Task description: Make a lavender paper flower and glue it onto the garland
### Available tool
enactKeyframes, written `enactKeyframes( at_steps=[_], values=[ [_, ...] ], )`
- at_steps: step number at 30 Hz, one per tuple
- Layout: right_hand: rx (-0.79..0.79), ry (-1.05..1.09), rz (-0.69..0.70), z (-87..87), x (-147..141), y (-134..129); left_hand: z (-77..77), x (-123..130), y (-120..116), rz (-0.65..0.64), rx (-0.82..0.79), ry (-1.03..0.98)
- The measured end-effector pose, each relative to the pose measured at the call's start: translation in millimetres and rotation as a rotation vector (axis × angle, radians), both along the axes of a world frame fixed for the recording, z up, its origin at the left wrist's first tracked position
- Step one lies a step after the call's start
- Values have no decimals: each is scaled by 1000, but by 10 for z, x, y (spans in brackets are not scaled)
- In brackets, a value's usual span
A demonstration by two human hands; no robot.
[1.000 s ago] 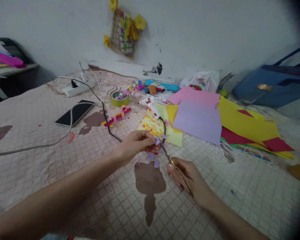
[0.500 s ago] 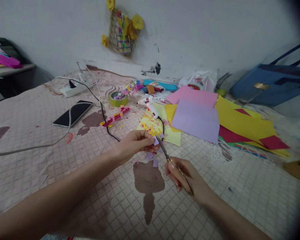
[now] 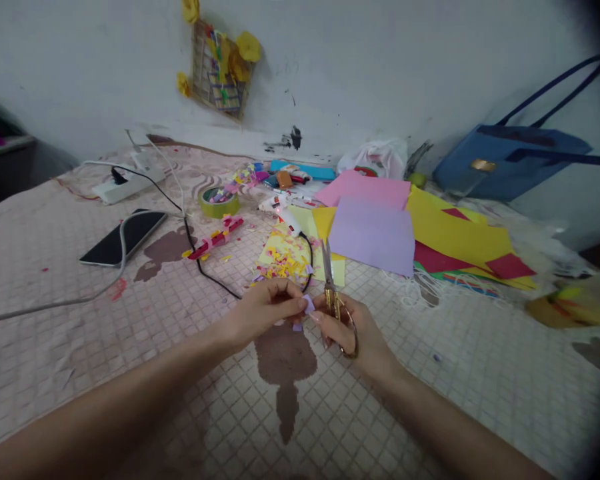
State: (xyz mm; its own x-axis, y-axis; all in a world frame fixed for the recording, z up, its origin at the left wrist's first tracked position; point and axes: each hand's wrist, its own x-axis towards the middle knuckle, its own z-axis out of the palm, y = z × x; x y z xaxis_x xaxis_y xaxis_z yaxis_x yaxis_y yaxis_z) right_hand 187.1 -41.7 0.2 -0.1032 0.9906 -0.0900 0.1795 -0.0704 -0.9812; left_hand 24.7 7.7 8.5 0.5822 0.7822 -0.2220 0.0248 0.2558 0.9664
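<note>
Between the thumb and fingers of my left hand [image 3: 267, 308] is a small piece of purple paper [image 3: 309, 305]. My right hand [image 3: 353, 327] holds gold-handled scissors [image 3: 330, 283], their blades pointing up and away from me. Its thumb and fingertips come close to the purple piece; whether they touch it I cannot tell. Another purple scrap [image 3: 297, 327] shows just below my fingers. Behind my hands, yellow and pink paper clippings [image 3: 285, 257] lie scattered on a pale yellow sheet.
A white glue gun [image 3: 287, 219] with a black cord rests behind the clippings. To the right lie a purple sheet [image 3: 373, 233], yellow sheets [image 3: 455, 227] and white string [image 3: 423, 287]. Leftward are a decorated red stick [image 3: 215, 239], green tape [image 3: 219, 202], a phone [image 3: 123, 237] and a power strip [image 3: 127, 185].
The scissors have swung away from the purple piece and now point upward. My right hand has moved in closer to my left fingers. The whole view has shifted slightly right.
</note>
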Motion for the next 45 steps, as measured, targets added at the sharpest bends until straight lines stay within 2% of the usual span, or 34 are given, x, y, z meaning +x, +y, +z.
enactKeyframes(
  at_steps=[11,16,21,25,29,34,41,45],
  values=[
    [-4,55,-16,24,21,13,-37,-1,15,-102,113,37],
    [-32,51,23,33,24,24,-7,2,-1,-77,134,54],
    [-38,81,58,28,-5,7,4,10,-17,-3,41,34],
    [-6,76,39,-7,5,8,-15,18,-20,-33,11,17],
    [20,81,-5,-43,51,41,-26,8,6,-59,44,10],
    [31,62,-57,-54,114,90,-23,-17,50,12,128,37],
    [27,62,-41,-57,123,102,-37,-20,58,13,169,62],
    [29,56,-39,-67,116,104,-41,-18,58,2,139,86]
  ],
)
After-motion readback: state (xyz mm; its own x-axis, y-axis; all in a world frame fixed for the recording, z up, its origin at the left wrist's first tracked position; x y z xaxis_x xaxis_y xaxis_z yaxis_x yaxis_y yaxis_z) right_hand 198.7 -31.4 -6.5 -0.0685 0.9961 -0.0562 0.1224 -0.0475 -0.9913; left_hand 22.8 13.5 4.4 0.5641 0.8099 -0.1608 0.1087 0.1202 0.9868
